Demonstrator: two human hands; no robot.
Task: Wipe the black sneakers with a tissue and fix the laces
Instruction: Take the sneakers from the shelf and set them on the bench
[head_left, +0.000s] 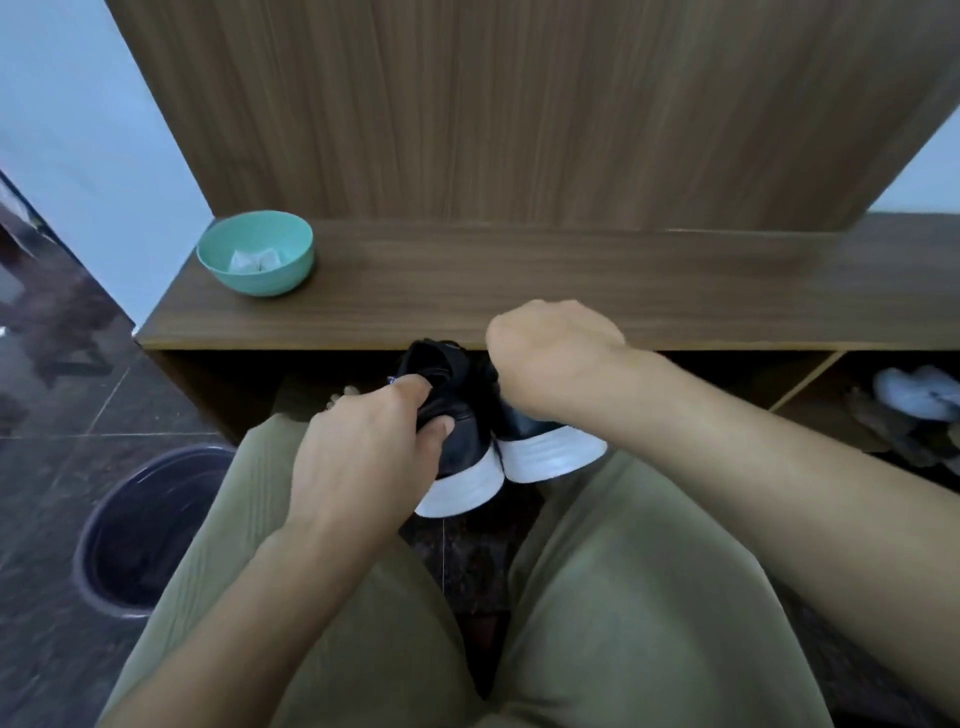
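Two black sneakers with white soles are held side by side in front of the wooden bench, between my knees. My left hand (363, 441) grips the left sneaker (457, 457) at its heel and side, thumb near the opening. My right hand (550, 353) is closed over the top of the right sneaker (540, 441), its fingers hidden behind the shoe. A teal bowl (255, 253) at the bench's left end holds crumpled white tissue (252, 260). The laces are hidden.
The wooden bench (519, 280) has a tall wooden back panel and open compartments below. Other shoes (914, 400) lie in the right compartment. A dark round bin (150, 525) stands on the dark tiled floor by my left knee.
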